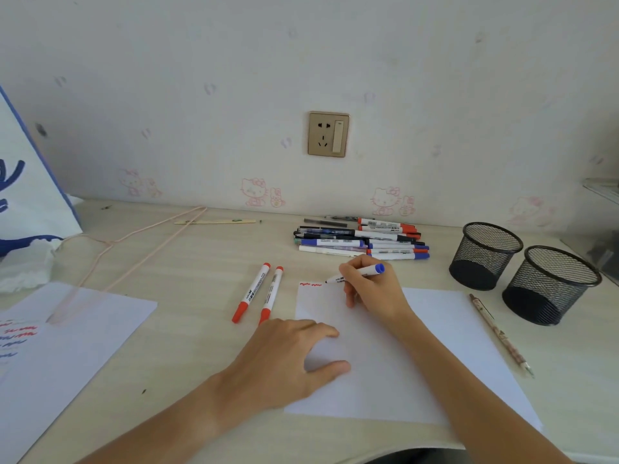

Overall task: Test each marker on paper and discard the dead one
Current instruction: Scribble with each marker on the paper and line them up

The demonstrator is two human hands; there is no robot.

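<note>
My right hand [370,289] grips a white marker with a blue end [365,272], its tip touching the top left of a white sheet of paper [435,346] just right of two short red squiggles [311,284]. My left hand [288,358] lies on the sheet's left edge, fingers spread, holding it down. Two red-capped markers [258,293] lie side by side on the desk left of the sheet. A pile of several markers and pens [363,241] sits behind the sheet near the wall.
Two black mesh pen cups [522,269] stand at the right. A patterned pen [499,333] lies beside the sheet's right edge. Another sheet with red and blue scribbles [67,346] lies at the left under a pink wire hanger [110,259]. A blue and white bag [23,202] stands far left.
</note>
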